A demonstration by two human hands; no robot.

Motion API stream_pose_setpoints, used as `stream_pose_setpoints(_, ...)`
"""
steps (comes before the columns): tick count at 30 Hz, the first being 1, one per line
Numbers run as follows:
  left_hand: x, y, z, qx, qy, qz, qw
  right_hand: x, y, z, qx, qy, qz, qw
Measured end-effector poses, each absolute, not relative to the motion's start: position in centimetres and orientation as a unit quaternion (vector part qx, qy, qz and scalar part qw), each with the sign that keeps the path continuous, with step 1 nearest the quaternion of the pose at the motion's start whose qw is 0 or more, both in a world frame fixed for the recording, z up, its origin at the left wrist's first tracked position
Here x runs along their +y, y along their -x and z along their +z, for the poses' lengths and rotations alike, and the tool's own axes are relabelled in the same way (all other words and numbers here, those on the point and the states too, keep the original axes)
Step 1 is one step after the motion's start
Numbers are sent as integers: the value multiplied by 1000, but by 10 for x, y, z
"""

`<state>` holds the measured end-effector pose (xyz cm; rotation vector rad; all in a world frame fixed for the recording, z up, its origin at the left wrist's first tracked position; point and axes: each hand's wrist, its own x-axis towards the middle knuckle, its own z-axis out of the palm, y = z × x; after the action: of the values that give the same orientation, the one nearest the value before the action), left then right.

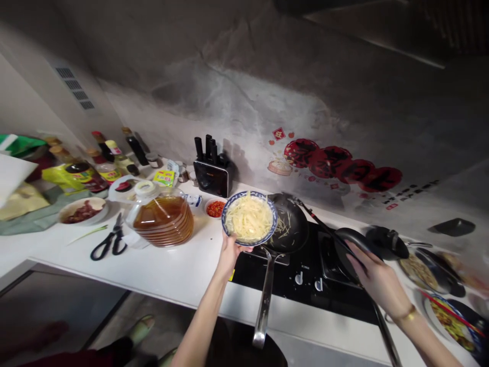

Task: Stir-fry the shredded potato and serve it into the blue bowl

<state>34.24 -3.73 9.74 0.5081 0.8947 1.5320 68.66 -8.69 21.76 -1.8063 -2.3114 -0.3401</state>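
Note:
My left hand grips the near rim of a blue-patterned bowl heaped with pale shredded potato. The bowl is tilted toward a dark frying pan on the black stove, and a few shreds lie in the pan. My right hand is closed round the long dark handle of a spatula whose tip reaches to the pan's far rim. The pan's metal handle points toward me.
A big jug of amber oil, scissors, a small dish of chopped red chilli, a knife block and several bottles crowd the white counter on the left. Plates of cooked food and a dark lid sit right of the stove.

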Motion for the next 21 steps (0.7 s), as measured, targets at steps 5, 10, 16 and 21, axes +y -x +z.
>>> stream_pose_setpoints(5, -62, -315, 86, 422, -193, 678, 570, -13, -643, 168, -749, 644, -111, -109)
stream_pose_setpoints(10, -89, -297, 70, 457, -171, 682, 544, 13, -585, 134, -744, 649, -33, -155)
stream_pose_setpoints(16, -102, -286, 57, 467, -149, 688, 536, -37, -590, 159, -789, 572, -25, -223)
stream_pose_setpoints(21, -100, -287, 53, 463, -137, 692, 537, -36, -607, 187, -784, 569, -76, -235)
